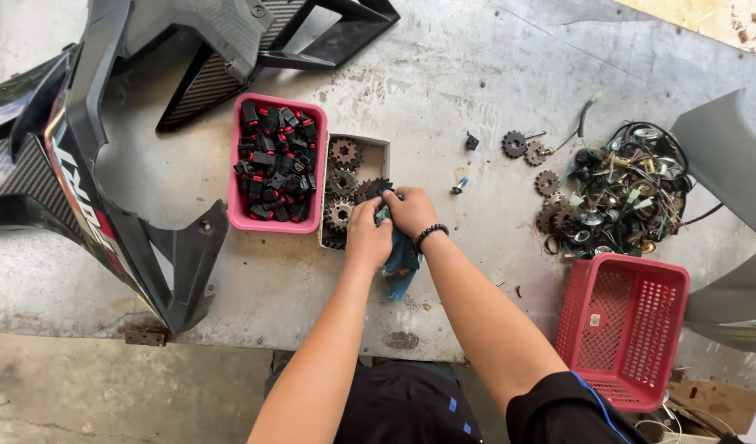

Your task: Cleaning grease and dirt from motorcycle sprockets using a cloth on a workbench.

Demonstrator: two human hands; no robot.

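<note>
My left hand (366, 234) and my right hand (411, 211) meet over the near edge of a small grey box (384, 148) that holds several toothed sprockets. Together they grip a dark sprocket (378, 187) and a blue cloth (400, 261), which hangs down below the hands. A black bead bracelet (431, 233) circles my right wrist. The fingers hide most of the sprocket.
A pink tray (234, 164) of black-and-red switches sits left of the box. Black motorcycle fairings (90, 189) lie at left. To the right: loose sprockets (514, 144), a tangle of wires and lamp sockets (629, 189), an empty red basket (625, 329), a grey panel (728, 164).
</note>
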